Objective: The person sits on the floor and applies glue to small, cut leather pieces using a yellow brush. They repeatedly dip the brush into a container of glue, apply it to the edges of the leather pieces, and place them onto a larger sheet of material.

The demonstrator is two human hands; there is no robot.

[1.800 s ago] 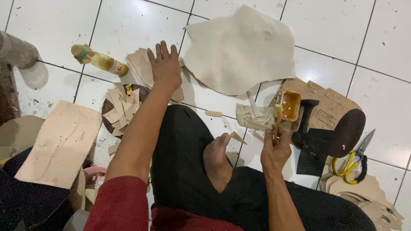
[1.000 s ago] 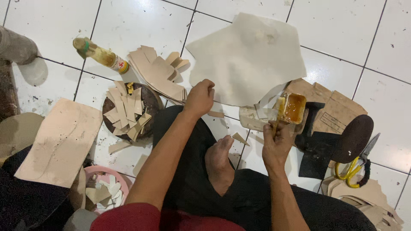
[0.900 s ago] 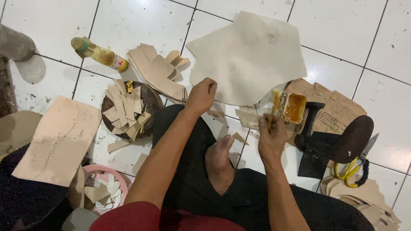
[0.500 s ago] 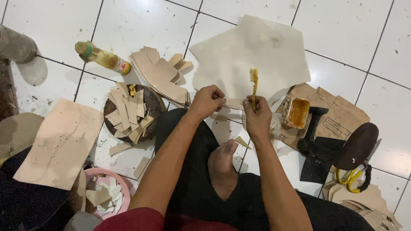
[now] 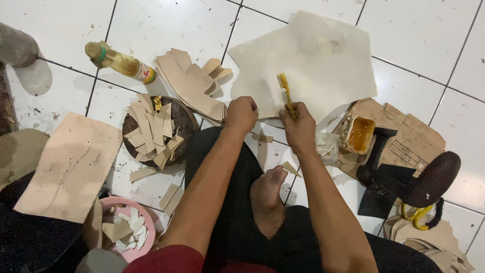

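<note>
While the person sits cross-legged on the white tiled floor [image 5: 166, 30], the head view shows both hands meeting just past the knees. The right hand [image 5: 300, 129] has its fingers clamped on the handle of a yellow toothbrush [image 5: 284, 90], bristles up and glue-stained, likely held upright so the glue stays off the work. The left hand [image 5: 241, 114] is curled shut, seemingly pinching a small leather strip that the fist hides; I cannot tell more. Close at the right sits the open glue tin [image 5: 357, 134], within easy dipping reach. At the left, cut strips [image 5: 151, 129] are heaped on a round dark block, and a pale leather sheet [image 5: 308, 60] lies ahead.

Compared with 0.5 s ago, the hands and brush sit almost unchanged; the brush leans slightly more.
</note>
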